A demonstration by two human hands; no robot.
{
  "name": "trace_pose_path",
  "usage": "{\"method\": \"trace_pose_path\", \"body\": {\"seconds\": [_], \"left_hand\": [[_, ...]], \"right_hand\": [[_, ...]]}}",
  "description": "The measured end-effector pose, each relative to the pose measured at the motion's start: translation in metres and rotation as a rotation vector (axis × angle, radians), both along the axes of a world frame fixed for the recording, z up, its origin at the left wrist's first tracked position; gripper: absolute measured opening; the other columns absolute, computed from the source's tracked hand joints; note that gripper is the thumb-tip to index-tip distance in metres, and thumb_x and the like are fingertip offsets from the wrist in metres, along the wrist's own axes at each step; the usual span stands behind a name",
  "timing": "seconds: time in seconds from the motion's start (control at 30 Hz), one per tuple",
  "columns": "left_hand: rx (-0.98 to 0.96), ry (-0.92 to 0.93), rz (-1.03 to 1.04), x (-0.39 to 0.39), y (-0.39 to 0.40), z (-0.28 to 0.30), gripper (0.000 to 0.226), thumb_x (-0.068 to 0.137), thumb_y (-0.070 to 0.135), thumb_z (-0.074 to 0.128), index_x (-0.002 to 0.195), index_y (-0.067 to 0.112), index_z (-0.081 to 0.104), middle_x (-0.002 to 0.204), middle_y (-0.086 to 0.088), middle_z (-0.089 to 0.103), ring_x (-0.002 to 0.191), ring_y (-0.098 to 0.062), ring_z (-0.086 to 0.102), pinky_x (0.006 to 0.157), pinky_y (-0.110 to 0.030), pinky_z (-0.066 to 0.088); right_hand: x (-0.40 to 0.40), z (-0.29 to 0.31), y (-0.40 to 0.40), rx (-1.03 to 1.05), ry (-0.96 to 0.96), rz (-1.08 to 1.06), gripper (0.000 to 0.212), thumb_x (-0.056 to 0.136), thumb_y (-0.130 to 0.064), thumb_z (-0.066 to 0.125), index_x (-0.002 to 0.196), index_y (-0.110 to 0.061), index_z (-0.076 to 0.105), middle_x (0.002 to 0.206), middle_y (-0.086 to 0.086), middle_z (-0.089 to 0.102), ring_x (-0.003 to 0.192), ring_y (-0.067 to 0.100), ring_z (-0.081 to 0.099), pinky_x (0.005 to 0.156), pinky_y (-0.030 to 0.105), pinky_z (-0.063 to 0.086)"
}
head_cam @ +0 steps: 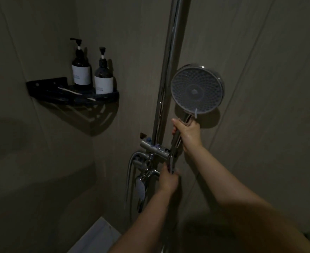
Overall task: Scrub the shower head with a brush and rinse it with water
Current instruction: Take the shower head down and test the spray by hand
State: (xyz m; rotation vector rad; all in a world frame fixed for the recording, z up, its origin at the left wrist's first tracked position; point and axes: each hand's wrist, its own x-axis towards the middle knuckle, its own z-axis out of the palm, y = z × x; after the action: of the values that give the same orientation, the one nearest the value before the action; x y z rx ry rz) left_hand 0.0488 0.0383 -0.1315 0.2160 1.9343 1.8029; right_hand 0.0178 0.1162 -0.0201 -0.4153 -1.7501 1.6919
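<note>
A round chrome shower head (197,90) with a grey dotted face points toward me, held upright beside the chrome riser pole (170,70). My right hand (187,133) grips its handle just under the head. Lower down, my left hand (168,178) is closed around the bottom of the handle or the hose, right by the chrome mixer tap (150,159); the dim light hides exactly what it grips. No brush shows in the frame. No water is visibly running.
A black corner shelf (46,88) on the left wall carries two dark pump bottles (81,70) (104,79). A hose loops under the tap (130,179). A pale ledge (97,234) lies below. The room is dim.
</note>
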Motion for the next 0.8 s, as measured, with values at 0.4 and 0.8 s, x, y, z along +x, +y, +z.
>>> {"method": "trace_pose_path", "body": {"seconds": [0.4,0.8], "left_hand": [[0.255,-0.254,0.469,-0.027,0.019,-0.012,0.024,0.092,0.002,0.050,0.113,-0.005,0.061,0.113,-0.023,0.064,0.090,-0.022,0.054,0.080,-0.030,0.044],[-0.090,-0.038,0.311,-0.034,0.010,-0.004,0.022,0.090,0.005,0.052,0.104,0.000,0.068,0.105,-0.018,0.069,0.102,-0.033,0.062,0.086,-0.031,0.047]], "right_hand": [[-0.011,0.008,-0.006,0.036,-0.012,0.049,0.009,0.085,-0.011,0.065,0.092,-0.006,0.060,0.054,-0.004,0.058,0.045,-0.001,0.056,0.053,0.012,0.049],[-0.015,0.014,-0.025,0.095,-0.047,0.027,0.020,0.087,-0.010,0.062,0.078,-0.020,0.048,0.056,0.004,0.054,0.046,0.009,0.052,0.059,0.023,0.048]]}}
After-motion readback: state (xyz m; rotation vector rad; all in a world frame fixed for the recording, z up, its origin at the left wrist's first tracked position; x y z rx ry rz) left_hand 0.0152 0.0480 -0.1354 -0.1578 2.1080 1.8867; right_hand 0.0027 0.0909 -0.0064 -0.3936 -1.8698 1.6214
